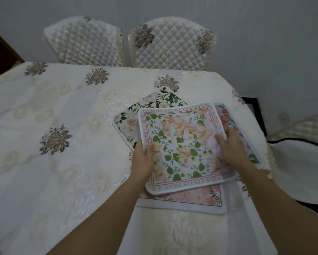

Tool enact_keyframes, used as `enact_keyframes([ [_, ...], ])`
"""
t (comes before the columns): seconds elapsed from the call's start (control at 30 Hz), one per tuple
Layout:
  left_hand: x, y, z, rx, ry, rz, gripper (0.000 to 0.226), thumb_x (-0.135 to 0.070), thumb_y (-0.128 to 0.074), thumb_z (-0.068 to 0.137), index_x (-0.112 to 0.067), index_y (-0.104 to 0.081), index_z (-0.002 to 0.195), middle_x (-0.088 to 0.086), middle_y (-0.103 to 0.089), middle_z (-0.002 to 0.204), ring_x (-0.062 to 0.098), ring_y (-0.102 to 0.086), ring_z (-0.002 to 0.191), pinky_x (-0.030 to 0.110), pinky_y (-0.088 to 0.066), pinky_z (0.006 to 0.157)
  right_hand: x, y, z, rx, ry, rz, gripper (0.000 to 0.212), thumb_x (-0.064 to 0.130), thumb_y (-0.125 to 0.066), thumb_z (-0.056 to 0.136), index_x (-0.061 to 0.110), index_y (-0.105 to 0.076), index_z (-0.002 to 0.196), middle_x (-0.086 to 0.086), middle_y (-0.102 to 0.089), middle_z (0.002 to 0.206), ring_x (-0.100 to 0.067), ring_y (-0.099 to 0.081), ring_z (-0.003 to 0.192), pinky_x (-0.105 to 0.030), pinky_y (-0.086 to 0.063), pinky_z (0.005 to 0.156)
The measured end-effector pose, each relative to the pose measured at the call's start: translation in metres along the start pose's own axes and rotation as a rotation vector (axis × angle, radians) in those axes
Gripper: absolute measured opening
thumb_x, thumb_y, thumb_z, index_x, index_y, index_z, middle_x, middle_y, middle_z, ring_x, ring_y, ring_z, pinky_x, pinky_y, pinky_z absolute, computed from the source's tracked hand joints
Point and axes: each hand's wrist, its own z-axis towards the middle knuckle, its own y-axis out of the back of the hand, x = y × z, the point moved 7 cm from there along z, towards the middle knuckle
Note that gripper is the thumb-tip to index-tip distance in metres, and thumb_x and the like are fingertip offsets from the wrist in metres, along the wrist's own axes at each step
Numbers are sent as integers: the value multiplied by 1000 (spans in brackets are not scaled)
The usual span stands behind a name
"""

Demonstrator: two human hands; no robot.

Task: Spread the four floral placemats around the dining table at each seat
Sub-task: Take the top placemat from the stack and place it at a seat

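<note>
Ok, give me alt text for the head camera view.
Two hands, left hand and right hand, grip the top floral placemat of an untidy stack on a table with a cream embroidered cloth. Two quilted chairs stand at the far side.

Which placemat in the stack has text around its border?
The top placemat, held at its edges by the left hand and right hand. Pink lettering runs around its frame; the three under it show only flowers.

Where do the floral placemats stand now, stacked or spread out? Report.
Stacked. The placemats overlap in one pile at the table's near corner, both hands gripping the top one.
</note>
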Motion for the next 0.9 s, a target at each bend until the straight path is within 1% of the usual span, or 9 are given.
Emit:
enact_keyframes([
  [0.17,2,23,-9,-2,-3,-77,24,-30,-54,103,-21,-60,124,-4,-71,111,18,-70,103,33,-60,77,6,6,-31,-14,3,110,20,20,-56,100,5,-53,113,-11,-66,106,-28,-65,94,-43,-55,80],
  [0.23,1,35,-16,5,11,-120,22,-32,-56,101,-23,-62,120,-3,-74,110,19,-73,99,37,-63,76,12,9,-46,-31,9,148,16,22,-57,100,10,-53,109,-6,-65,102,-26,-65,93,-37,-54,73],
  [0.3,-3,49,-24,-1,14,-141,18,-33,-57,100,-22,-63,113,1,-75,108,22,-74,97,46,-62,82,19,12,-63,-47,18,167,15,23,-57,100,11,-55,108,-3,-66,100,-23,-66,93,-33,-52,71],
  [0.4,-11,70,-42,7,-10,-150,18,-35,-58,100,-20,-64,108,3,-77,104,22,-76,91,51,-62,80,29,14,-93,-56,-6,221,20,22,-56,100,9,-60,115,-7,-69,106,-25,-67,96,-42,-57,81],
  [0.53,-18,99,-71,32,-25,-183,19,-34,-58,100,-17,-64,103,4,-78,98,23,-77,85,52,-63,76,43,20,-142,-67,-14,255,18,22,-52,102,8,-59,111,-15,-69,105,-32,-67,93,-50,-57,79],
  [0.6,-19,114,-85,37,-30,-174,21,-35,-58,100,-15,-65,101,5,-78,97,24,-77,85,53,-62,76,49,22,-164,-83,-35,259,19,25,-51,102,9,-58,109,-13,-69,101,-33,-67,89,-46,-56,75],
  [0.7,-26,135,-105,32,-68,-138,20,-36,-57,100,-18,-65,99,4,-78,96,22,-76,85,51,-63,76,65,27,-192,-110,-22,259,18,26,-51,102,10,-59,104,-9,-68,93,-28,-67,83,-34,-51,66],
  [0.8,-35,161,-130,-28,-126,-63,22,-38,-53,102,-20,-64,94,1,-75,92,19,-73,84,44,-61,72,83,26,-213,-102,20,240,17,26,-51,102,12,-59,104,-5,-68,93,-22,-65,83,-34,-49,65],
  [0.9,-43,188,-157,-109,-196,30,34,-41,-48,103,-14,-56,85,3,-67,81,23,-66,77,40,-50,63,101,21,-229,-66,80,255,12,25,-51,102,18,-56,95,-2,-63,83,-23,-60,70,-33,-46,62],
])
